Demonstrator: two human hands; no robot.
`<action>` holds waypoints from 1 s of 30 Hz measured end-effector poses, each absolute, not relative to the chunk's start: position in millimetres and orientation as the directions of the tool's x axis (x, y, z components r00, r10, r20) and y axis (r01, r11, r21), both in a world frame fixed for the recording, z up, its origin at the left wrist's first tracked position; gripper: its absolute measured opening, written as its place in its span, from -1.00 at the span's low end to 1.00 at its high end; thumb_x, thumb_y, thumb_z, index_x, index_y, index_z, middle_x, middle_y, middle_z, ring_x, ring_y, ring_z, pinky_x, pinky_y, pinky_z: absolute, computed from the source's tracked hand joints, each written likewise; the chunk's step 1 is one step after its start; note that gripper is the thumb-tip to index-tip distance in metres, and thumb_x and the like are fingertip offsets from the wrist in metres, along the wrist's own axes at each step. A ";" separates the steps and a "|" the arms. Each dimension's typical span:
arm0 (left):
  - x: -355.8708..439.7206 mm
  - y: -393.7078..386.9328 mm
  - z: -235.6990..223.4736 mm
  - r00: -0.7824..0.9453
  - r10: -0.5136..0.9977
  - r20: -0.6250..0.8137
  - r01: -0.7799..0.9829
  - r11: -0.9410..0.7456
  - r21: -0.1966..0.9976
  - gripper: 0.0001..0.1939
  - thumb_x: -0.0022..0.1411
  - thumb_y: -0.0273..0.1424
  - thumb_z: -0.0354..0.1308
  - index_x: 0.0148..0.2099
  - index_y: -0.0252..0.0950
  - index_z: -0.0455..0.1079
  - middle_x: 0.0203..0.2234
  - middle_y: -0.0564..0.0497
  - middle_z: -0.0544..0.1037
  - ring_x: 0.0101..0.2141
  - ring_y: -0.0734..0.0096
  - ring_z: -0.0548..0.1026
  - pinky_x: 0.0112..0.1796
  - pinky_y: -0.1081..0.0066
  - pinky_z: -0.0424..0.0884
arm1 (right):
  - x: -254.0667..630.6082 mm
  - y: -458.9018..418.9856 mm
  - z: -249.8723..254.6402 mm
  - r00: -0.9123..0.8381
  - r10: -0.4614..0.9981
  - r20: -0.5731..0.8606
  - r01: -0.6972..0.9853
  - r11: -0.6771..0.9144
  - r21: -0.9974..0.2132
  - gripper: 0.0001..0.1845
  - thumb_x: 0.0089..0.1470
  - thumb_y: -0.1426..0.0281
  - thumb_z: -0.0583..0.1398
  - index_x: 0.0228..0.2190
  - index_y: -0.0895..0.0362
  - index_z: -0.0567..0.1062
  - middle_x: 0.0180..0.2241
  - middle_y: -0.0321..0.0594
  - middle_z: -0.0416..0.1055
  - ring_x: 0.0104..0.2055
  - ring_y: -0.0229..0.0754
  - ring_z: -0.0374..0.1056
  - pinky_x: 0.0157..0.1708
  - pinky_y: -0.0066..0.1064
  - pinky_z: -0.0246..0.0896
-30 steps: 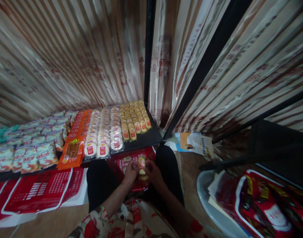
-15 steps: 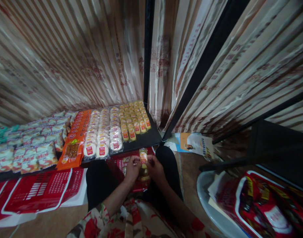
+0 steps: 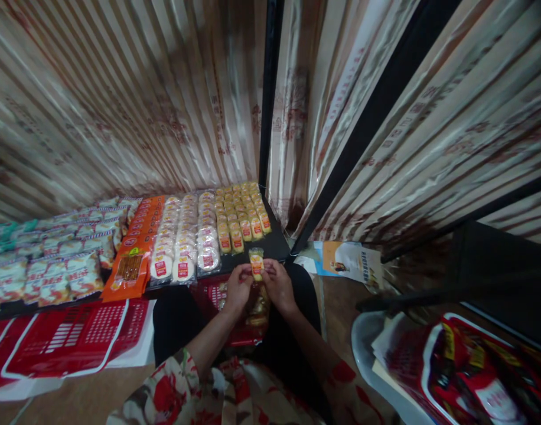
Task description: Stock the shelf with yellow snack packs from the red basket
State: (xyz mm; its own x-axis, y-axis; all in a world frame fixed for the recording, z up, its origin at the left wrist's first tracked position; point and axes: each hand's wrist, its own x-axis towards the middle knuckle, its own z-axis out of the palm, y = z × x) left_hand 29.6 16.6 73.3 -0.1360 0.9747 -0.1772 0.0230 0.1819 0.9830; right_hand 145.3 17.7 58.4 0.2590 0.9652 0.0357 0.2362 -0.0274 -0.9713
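Note:
Between both hands I hold a small yellow wrapped snack packet (image 3: 256,264) with a red label, upright above my lap. My left hand (image 3: 238,289) is closed, its fingertips pinching the packet's left side. On the other side my right hand (image 3: 280,288) grips it with the thumb near its lower edge. Below them a red basket (image 3: 246,341) sits between my knees, with more yellow packets (image 3: 258,307) inside, partly covered by my hands. Just ahead, rows of matching yellow packets (image 3: 237,227) stand on a black shelf (image 3: 274,239).
White round wrapped snacks (image 3: 184,268), an orange bag (image 3: 127,268) and several white bags (image 3: 82,274) line the shelf leftward. Red baskets (image 3: 75,336) lie at left. Pleated curtains and a black pole (image 3: 273,88) stand behind. At right are leaflets (image 3: 345,260) and a filled red basket (image 3: 434,354).
Both hands have raised the yellow snack packet slightly, away from the basket and nearer the shelf. The view has shifted a little.

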 end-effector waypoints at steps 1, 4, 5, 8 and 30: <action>30.6 18.4 74.7 -0.137 0.974 -0.182 0.003 0.184 0.983 -0.73 -0.10 -0.61 0.06 -0.31 -0.28 0.44 -0.39 0.03 0.54 -0.35 0.43 0.45 -0.22 0.42 0.35 | 145.2 21.2 58.7 0.255 0.966 0.045 0.243 -0.019 -0.970 -0.83 -0.06 0.36 0.11 -0.34 0.07 0.41 -0.29 -0.22 0.39 -0.26 -0.21 0.40 -0.21 -0.33 0.37; 32.8 22.8 79.6 -0.139 0.967 -0.215 -0.056 0.209 0.976 -0.73 -0.10 -0.60 0.10 -0.29 -0.28 0.42 -0.41 0.05 0.53 -0.42 0.48 0.44 -0.30 0.47 0.37 | 145.2 30.5 57.3 0.236 0.970 0.057 0.255 -0.005 -0.967 -0.82 -0.04 0.36 0.10 -0.32 0.08 0.40 -0.29 -0.21 0.41 -0.26 -0.21 0.40 -0.20 -0.32 0.37; 33.2 23.9 81.2 -0.137 0.964 -0.229 -0.071 0.221 0.973 -0.73 -0.09 -0.60 0.11 -0.28 -0.28 0.42 -0.41 0.05 0.53 -0.45 0.50 0.43 -0.33 0.48 0.37 | 145.2 33.3 56.3 0.232 0.971 0.059 0.258 -0.003 -0.966 -0.81 -0.04 0.35 0.10 -0.31 0.08 0.40 -0.29 -0.21 0.41 -0.26 -0.21 0.40 -0.20 -0.32 0.36; 33.8 27.6 84.9 -0.134 0.960 -0.245 -0.082 0.236 0.968 -0.71 -0.09 -0.60 0.12 -0.25 -0.27 0.43 -0.37 0.05 0.54 -0.48 0.54 0.41 -0.39 0.51 0.36 | 145.2 40.6 53.5 0.237 0.969 0.072 0.269 0.005 -0.963 -0.80 -0.03 0.36 0.10 -0.30 0.08 0.40 -0.29 -0.22 0.41 -0.27 -0.22 0.39 -0.22 -0.33 0.37; 42.9 57.9 71.5 -0.143 0.946 -0.290 -0.115 0.275 0.954 -0.49 -0.06 -0.60 0.10 0.00 -0.26 0.37 -0.12 -0.08 0.49 -0.16 0.29 0.47 -0.32 0.43 0.47 | 139.0 76.1 47.7 0.260 0.957 0.126 0.291 0.046 -0.955 -0.72 -0.01 0.43 0.07 -0.21 0.10 0.43 -0.20 -0.15 0.39 -0.18 -0.18 0.39 -0.10 -0.26 0.35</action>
